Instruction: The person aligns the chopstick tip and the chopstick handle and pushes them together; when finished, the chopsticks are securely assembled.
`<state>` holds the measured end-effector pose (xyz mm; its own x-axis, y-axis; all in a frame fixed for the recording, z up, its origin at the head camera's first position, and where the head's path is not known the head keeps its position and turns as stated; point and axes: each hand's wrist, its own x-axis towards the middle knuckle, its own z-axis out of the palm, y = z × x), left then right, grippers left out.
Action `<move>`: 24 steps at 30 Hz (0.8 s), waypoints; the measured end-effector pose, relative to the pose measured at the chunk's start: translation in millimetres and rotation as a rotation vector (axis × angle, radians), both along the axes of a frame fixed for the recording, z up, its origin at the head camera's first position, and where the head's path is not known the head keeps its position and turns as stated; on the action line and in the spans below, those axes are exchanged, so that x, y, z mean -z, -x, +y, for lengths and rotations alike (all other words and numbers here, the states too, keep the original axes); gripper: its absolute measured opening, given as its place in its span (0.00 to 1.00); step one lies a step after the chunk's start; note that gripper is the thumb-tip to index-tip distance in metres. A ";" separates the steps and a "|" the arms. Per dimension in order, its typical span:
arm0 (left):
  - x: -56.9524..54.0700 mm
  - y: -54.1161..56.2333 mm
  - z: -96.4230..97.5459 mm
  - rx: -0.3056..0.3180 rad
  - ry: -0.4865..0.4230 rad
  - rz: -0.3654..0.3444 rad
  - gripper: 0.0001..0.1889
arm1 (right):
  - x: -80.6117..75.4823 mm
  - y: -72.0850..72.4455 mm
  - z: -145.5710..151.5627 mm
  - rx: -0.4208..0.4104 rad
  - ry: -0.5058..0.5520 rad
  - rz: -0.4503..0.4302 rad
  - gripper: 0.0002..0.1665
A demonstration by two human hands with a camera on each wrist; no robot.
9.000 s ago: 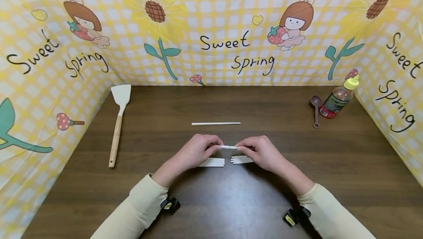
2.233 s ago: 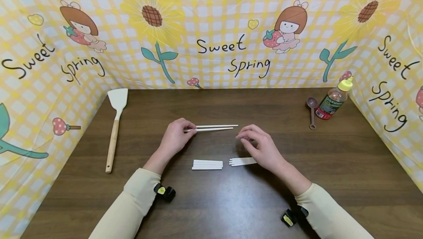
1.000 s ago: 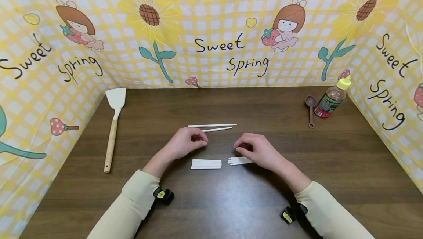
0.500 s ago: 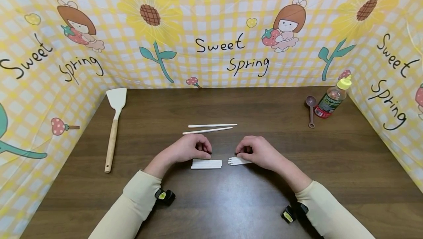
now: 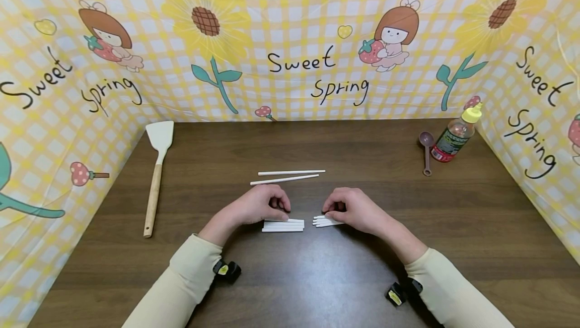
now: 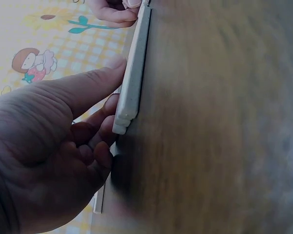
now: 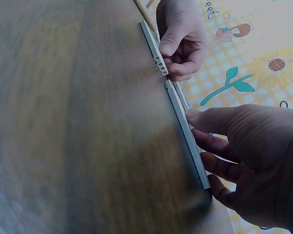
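Note:
Two long white chopsticks (image 5: pixel 290 172) lie on the table beyond my hands, the nearer one slightly slanted. Closer in are two flat rows of short white chopstick sections: the left row (image 5: pixel 283 227) and the right row (image 5: pixel 322 221), whose inner ends have narrow tips. My left hand (image 5: pixel 260 204) has its thumb on the left row's far edge, the index fingertip apart from the thumb. At the right row, my right hand (image 5: pixel 355 209) touches the far edge with its thumb, fingers loosely bent behind. Both hands show again beside the rows in the right wrist view.
A white spatula (image 5: pixel 158 167) with a wooden handle lies at the left. At the back right stand a yellow-capped bottle (image 5: pixel 454 139) and, beside it, a brown measuring spoon (image 5: pixel 426 152). Patterned cloth (image 5: pixel 299 41) walls the table's back and sides.
Two short sections were held end to end earlier; later my left hand set a second long chopstick beside the first and let go. Both hands then came down to the rows.

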<state>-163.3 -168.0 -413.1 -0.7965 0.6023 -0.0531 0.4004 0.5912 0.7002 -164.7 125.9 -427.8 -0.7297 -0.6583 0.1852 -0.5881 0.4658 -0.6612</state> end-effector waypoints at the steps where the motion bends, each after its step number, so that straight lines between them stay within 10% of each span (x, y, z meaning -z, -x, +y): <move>1: 0.1 0.2 -0.1 -0.001 -0.003 0.001 0.07 | 0.6 0.1 0.1 0.001 0.003 0.006 0.08; 24: 3.4 1.0 1.3 -0.036 0.016 0.052 0.06 | -0.5 0.4 0.0 0.061 -0.019 -0.015 0.07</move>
